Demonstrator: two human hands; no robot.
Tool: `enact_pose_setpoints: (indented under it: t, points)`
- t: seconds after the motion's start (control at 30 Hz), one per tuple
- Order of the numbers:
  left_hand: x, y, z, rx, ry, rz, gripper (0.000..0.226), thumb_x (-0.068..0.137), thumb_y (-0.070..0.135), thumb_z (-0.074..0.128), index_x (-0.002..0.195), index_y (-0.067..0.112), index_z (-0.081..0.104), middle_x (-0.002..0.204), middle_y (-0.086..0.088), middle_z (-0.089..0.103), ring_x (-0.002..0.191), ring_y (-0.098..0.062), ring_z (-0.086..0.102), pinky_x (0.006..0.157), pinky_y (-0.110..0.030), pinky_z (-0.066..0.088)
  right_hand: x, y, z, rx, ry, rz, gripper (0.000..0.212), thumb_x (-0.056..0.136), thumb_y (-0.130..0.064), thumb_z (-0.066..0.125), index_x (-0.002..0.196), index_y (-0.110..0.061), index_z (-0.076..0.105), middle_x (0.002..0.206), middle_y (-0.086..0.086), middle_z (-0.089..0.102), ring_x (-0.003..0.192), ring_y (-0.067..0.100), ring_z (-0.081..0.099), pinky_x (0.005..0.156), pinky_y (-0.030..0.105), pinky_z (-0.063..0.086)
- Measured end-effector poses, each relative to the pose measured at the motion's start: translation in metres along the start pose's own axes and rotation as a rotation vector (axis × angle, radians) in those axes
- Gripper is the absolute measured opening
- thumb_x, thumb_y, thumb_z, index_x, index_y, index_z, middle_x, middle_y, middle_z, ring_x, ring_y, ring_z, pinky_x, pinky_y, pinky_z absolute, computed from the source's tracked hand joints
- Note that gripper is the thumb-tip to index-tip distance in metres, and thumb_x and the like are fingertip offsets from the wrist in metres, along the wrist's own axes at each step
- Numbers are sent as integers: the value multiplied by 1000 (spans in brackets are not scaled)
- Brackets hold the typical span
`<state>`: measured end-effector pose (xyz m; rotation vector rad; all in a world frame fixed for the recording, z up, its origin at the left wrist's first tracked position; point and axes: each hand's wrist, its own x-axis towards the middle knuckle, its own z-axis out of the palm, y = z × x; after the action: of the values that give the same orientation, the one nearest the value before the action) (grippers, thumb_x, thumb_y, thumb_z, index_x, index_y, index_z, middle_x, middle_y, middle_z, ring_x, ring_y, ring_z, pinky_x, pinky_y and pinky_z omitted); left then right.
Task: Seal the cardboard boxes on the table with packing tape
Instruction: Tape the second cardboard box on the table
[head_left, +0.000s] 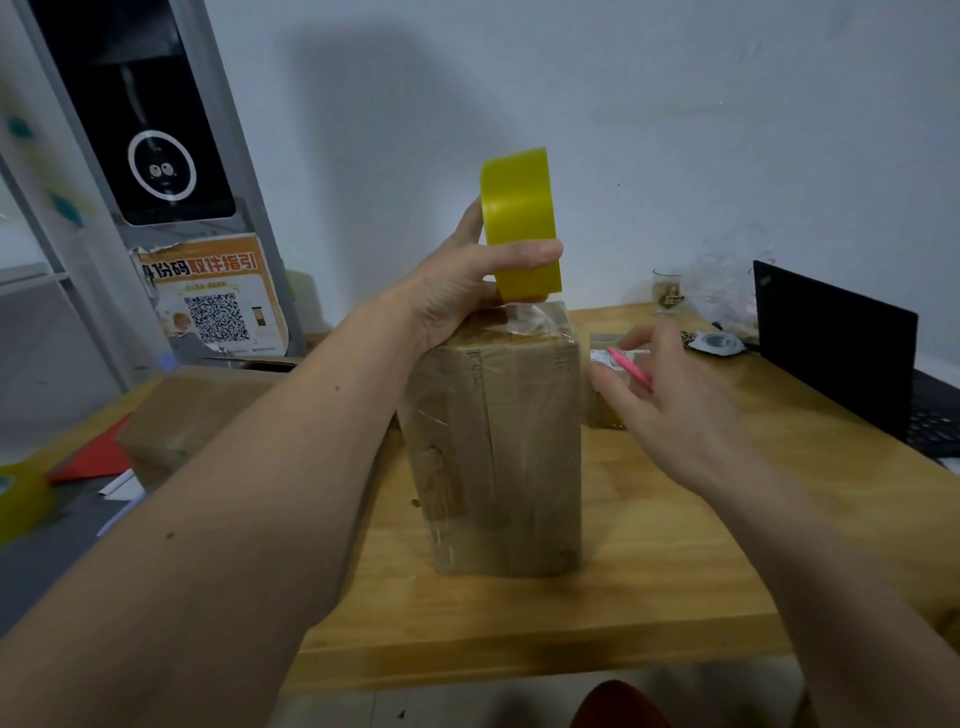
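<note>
A tall cardboard box (511, 441), wrapped in clear tape, stands on end in the middle of the wooden table (649, 571). My left hand (467, 283) holds a yellow roll of packing tape (519, 218) upright above the box's far top edge, and a strip of tape runs from the roll down onto the box top. My right hand (670, 395) hovers to the right of the box, blurred, its fingers around a pink tool (631, 369). A smaller box (605, 402) sits behind that hand, mostly hidden.
An open black laptop (841, 353) stands at the right edge. A glass cup (669, 291), crumpled plastic and a grey tape roll (719, 343) lie at the back. Left of the table are another cardboard box (192, 415), red paper (98, 457) and a second yellow roll (21, 504).
</note>
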<state>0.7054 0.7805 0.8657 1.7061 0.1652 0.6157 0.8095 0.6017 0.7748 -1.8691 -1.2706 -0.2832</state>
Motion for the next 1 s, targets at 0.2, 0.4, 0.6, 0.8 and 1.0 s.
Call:
enact_pose_setpoints:
  t: [0.2, 0.4, 0.6, 0.8, 1.0]
  points:
    - [-2, 2, 0, -28, -4, 2, 132, 32, 47, 99, 147, 25, 38, 136, -12, 56, 115, -32, 63, 81, -38, 56, -1, -17, -16, -125, 41, -259, 7, 103, -35, 30, 109, -31, 30, 78, -2, 57, 56, 17, 54, 50, 38, 46]
    - [-6, 4, -1, -27, -5, -16, 117, 43, 34, 94, 145, 27, 38, 129, -7, 61, 99, -28, 72, 74, -38, 58, -2, -29, -24, -429, 84, -431, 36, 88, 1, 65, 119, -18, 63, 79, 5, 57, 60, 26, 52, 37, 33, 38]
    - [-7, 4, 0, -92, 8, -16, 104, 53, 26, 86, 146, 24, 39, 120, -6, 64, 93, -24, 72, 71, -35, 57, -1, -47, -32, -669, 90, -380, 37, 69, 9, 78, 99, -12, 74, 69, 10, 57, 65, 31, 55, 46, 17, 11]
    - [-6, 3, 1, -95, 38, -23, 102, 57, 21, 88, 146, 24, 38, 117, -6, 63, 90, -24, 70, 67, -33, 56, 3, -63, -24, -718, 63, -314, 36, 88, 1, 56, 117, -18, 68, 90, 10, 59, 85, 29, 52, 55, 33, 26]
    - [-7, 4, 1, -113, 35, -19, 107, 53, 22, 88, 147, 25, 37, 118, -8, 62, 88, -23, 71, 64, -33, 55, 7, -75, -24, -688, 20, -296, 39, 100, -9, 38, 132, -26, 53, 106, 4, 52, 103, 25, 46, 66, 33, 29]
